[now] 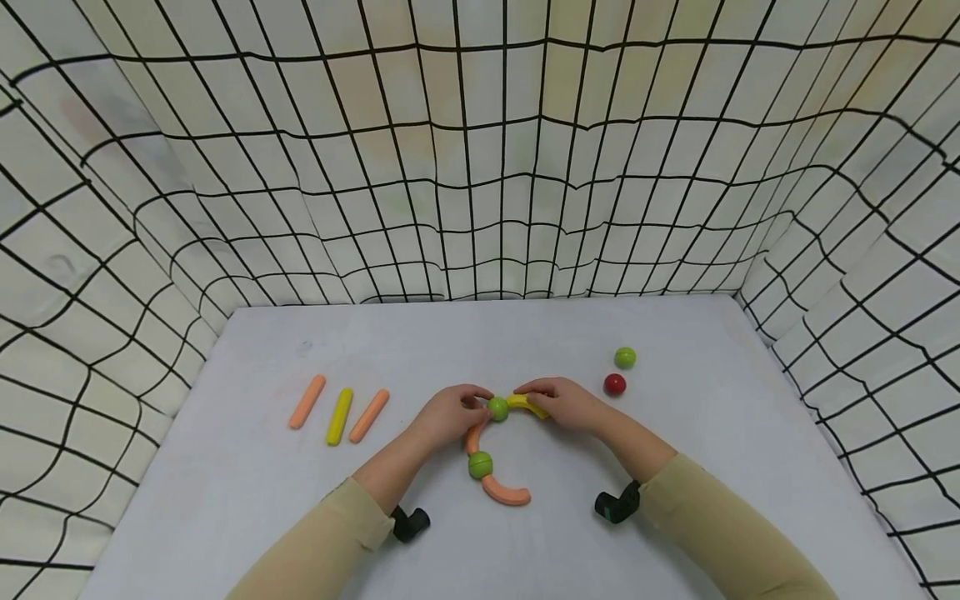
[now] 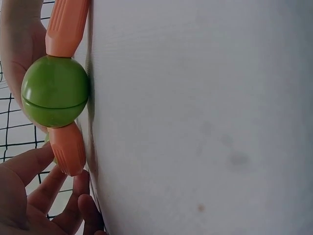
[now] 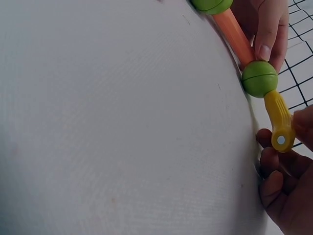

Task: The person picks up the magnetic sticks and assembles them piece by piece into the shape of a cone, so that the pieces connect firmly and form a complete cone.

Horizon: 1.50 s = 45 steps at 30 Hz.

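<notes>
On the white table (image 1: 555, 546), the upper green ball (image 1: 498, 408) contacts a curved orange stick (image 1: 474, 439) and a curved yellow stick (image 1: 527, 404). The left hand (image 1: 450, 414) pinches the orange stick's end at this ball; the right hand (image 1: 566, 403) pinches the yellow stick to its right. Below the ball, a lower green ball (image 1: 480, 465) and a second orange stick (image 1: 506, 493) extend the chain. Three straight sticks (image 1: 340, 417) lie to its left; a red ball (image 1: 615, 384) and a loose green ball (image 1: 625, 357), to its upper right.
</notes>
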### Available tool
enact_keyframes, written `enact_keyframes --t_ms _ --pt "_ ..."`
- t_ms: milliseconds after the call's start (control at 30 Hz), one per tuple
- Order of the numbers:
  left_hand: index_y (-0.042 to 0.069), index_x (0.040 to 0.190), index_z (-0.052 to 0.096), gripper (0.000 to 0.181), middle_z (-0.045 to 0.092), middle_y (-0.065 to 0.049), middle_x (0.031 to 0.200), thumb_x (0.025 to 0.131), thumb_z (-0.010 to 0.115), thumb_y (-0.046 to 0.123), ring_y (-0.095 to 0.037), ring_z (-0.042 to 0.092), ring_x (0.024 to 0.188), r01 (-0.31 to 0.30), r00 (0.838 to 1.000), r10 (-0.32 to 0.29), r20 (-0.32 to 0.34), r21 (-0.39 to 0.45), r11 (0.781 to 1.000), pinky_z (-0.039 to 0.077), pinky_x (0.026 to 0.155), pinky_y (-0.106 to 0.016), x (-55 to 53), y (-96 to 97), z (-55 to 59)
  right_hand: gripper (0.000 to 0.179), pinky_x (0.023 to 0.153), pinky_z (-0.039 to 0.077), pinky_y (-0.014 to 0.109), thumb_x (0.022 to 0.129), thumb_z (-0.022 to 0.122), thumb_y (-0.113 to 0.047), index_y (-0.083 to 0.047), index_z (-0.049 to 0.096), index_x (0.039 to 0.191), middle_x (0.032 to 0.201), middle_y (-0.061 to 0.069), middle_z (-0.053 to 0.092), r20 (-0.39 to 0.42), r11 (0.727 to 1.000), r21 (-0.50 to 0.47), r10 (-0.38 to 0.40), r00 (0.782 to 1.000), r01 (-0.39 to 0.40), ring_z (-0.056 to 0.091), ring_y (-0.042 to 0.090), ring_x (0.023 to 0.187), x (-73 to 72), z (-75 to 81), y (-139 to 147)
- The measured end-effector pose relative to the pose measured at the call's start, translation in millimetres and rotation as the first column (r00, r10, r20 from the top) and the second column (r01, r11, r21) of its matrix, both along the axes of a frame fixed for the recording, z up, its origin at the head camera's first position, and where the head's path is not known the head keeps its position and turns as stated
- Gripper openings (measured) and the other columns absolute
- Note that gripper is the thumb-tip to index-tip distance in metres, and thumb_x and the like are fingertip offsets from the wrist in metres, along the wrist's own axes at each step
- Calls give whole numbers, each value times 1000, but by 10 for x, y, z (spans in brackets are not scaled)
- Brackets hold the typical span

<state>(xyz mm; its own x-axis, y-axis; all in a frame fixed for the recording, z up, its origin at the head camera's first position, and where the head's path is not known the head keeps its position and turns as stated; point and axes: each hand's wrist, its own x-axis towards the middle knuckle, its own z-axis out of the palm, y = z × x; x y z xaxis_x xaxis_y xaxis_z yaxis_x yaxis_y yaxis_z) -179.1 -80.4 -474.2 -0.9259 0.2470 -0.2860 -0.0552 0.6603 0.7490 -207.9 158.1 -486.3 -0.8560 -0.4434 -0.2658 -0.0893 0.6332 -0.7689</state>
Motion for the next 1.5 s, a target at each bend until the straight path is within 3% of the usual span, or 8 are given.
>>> enact_keyframes --t_ms 167,267,667,1000,1333,1500 --pt "18 121 68 30 62 0 97 92 71 27 -15 53 78 9 1000 -9 -7 -17 1000 43 66 -30 4 17 15 27 75 46 32 97 63 -24 -21 69 123 101 0 60 -31 1000 13 25 999 -24 53 17 86 3 -17 -3" --pt "18 122 68 33 61 1 96 92 72 30 -15 53 75 15 1000 -15 -8 -38 999 43 64 -29 6 37 29 28 73 45 32 96 65 -22 -22 70 123 96 0 58 -60 999 40 25 998 -23 52 18 85 20 -11 -11" --pt "20 121 67 42 59 3 86 86 75 43 -15 53 64 27 999 -31 -23 -159 987 39 59 -31 -19 93 17 28 74 45 32 95 67 -22 -22 71 122 92 -3 59 -112 995 95 29 993 -18 51 17 85 33 -50 -37" --pt "17 122 68 40 60 2 94 88 76 35 -15 53 74 34 998 -39 -43 -101 994 42 65 -30 -13 117 27 27 76 45 32 95 67 -22 -21 72 122 94 -5 59 -120 993 121 26 992 -12 52 15 85 30 -24 -40" --pt "16 121 66 36 60 1 92 90 73 32 -15 52 69 58 998 -61 -34 -93 994 42 61 -30 -13 109 43 26 79 46 32 95 67 -23 -20 72 121 95 -5 59 -127 988 156 20 992 0 52 15 86 38 -11 -66" --pt "17 121 64 39 59 0 89 89 74 38 -16 52 63 67 997 -70 -16 -125 990 41 57 -30 -31 129 49 26 78 47 32 95 68 -22 -20 72 120 94 -5 59 -125 988 157 12 992 8 52 15 86 43 -15 -76"
